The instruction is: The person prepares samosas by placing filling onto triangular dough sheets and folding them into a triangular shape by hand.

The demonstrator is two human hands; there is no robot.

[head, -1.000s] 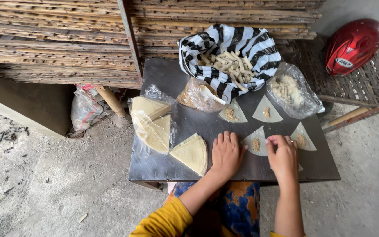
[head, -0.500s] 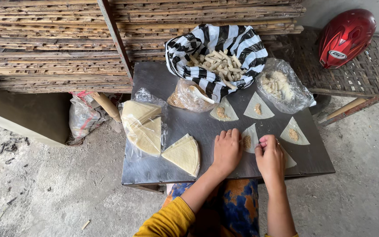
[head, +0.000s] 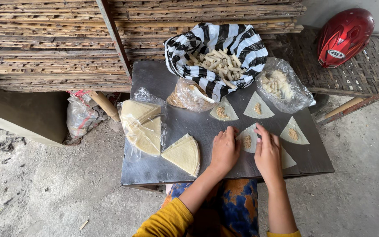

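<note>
My left hand point(head: 224, 150) and my right hand point(head: 267, 153) rest on the grey metal tabletop point(head: 198, 123), both touching a triangular dough wrapper point(head: 247, 139) with a small heap of filling on it. My fingers press its edges from either side. Three more filled triangles lie beyond: one point(head: 223, 111), another point(head: 258, 107) and a third point(head: 293, 132). A plain wrapper point(head: 287, 160) shows partly under my right hand. A stack of plain wrappers point(head: 183, 153) lies left of my left hand.
A plastic bag of wrappers point(head: 142, 125) sits at the table's left. A striped bag of rolled pieces point(head: 218, 52), a bag of filling with a spoon point(head: 187, 94) and a clear bag point(head: 281, 84) stand at the back. A red helmet point(head: 344, 36) lies on a woven bench.
My right hand has slid left onto the filled wrapper, and both hands have closed in around it. The view has shifted slightly.
</note>
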